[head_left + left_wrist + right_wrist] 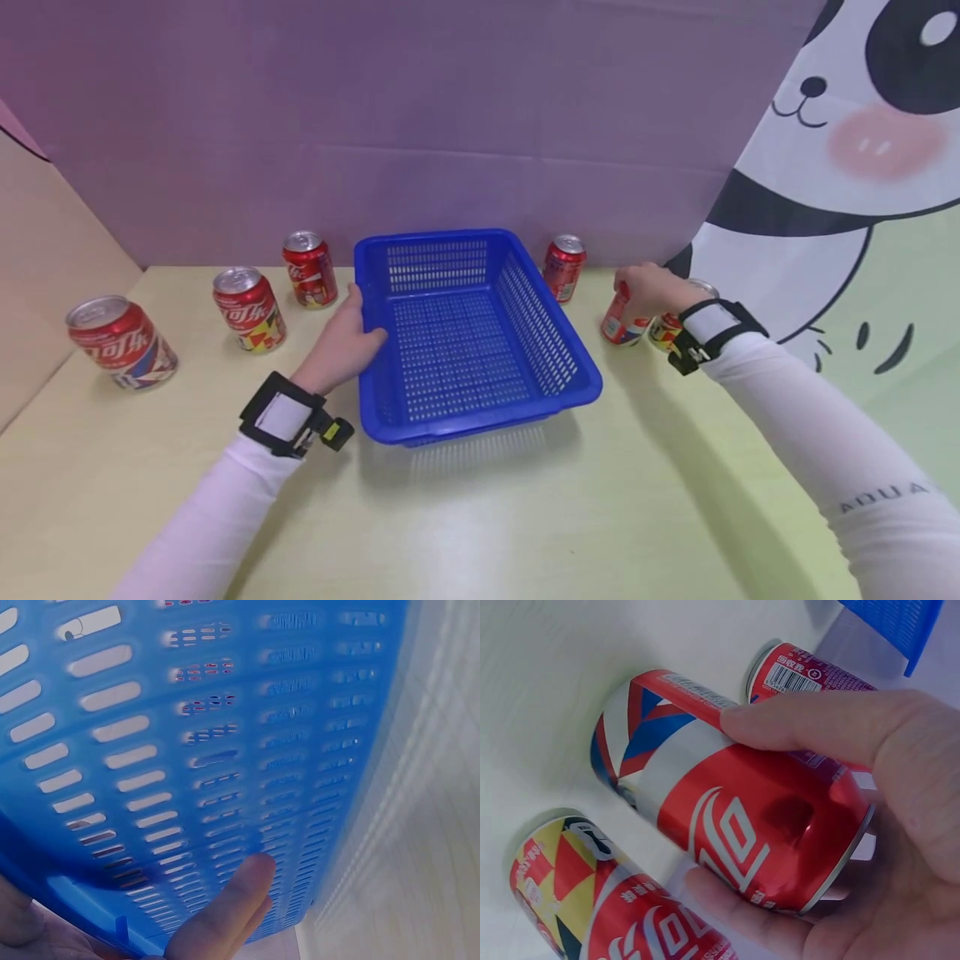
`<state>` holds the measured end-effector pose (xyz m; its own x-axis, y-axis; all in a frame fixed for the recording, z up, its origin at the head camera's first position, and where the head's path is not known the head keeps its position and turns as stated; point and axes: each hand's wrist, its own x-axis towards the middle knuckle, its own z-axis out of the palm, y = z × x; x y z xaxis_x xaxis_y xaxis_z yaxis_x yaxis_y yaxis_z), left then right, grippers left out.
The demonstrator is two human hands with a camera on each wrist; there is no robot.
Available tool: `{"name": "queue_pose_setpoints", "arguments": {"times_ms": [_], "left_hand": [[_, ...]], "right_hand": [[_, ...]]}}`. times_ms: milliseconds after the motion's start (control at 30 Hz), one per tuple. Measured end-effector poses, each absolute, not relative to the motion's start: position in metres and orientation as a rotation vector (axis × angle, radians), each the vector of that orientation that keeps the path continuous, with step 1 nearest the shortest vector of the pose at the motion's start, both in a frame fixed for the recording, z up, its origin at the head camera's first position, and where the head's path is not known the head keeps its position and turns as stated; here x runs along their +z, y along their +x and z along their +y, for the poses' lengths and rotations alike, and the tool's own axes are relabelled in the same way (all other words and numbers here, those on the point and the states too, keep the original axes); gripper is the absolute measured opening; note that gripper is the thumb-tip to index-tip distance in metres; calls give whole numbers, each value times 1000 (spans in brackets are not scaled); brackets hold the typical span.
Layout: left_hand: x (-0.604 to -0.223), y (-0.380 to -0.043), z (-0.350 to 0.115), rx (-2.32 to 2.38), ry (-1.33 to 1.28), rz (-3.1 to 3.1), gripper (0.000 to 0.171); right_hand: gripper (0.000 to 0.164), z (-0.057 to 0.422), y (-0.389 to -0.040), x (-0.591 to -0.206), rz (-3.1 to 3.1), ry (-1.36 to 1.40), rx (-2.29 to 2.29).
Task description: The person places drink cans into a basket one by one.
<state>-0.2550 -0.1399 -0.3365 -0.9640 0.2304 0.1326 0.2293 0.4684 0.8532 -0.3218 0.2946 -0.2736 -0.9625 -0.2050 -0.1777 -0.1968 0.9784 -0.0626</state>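
a person in white sleeves works with both hands at a pale wooden desk [480,533], the left hand [341,342] holding the side rim of a blue basket [378,367], its thumb over the edge and its fingers against the slotted outer wall. the basket sits at the center of the scene, its open top facing the camera, with a shadow on the desk under its near edge. to its right, the right hand [651,287] grips a red can [772,802] with a blue-and-white pattern near its base, thumb on one side and fingers round the other; whether that base touches the desk cannot be told. just beside it stands a yellow-patterned can [622,900], partly hidden by the wrist in the head view. a barcoded can [564,268] stands between the basket and the gripped one, near the purple backdrop [450,108]. on the basket's other side, three more cans stand upright and apart: the rear can [311,270], the middle can [250,310] and the outer can [122,343]. a panda picture [862,158] covers the right-hand wall, and black straps [741,318] circle both wrists.
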Motion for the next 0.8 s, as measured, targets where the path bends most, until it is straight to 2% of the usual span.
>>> {"name": "queue_pose_setpoints", "arguments": {"times_ms": [233, 400, 633, 800], "left_hand": [[-338, -257, -136, 1534, 416, 2701, 80], [-336, -258, -134, 1515, 434, 2720, 80], [-333, -258, -133, 1523, 443, 2712, 78], [-335, -253, -137, 1556, 437, 2706, 78]], "right_hand": [[48, 300, -311, -268, 2996, -359, -236], [47, 283, -294, -229, 3116, -388, -288], [50, 218, -259, -165, 3190, -707, -240], [55, 142, -234, -163, 2956, -902, -317]]}}
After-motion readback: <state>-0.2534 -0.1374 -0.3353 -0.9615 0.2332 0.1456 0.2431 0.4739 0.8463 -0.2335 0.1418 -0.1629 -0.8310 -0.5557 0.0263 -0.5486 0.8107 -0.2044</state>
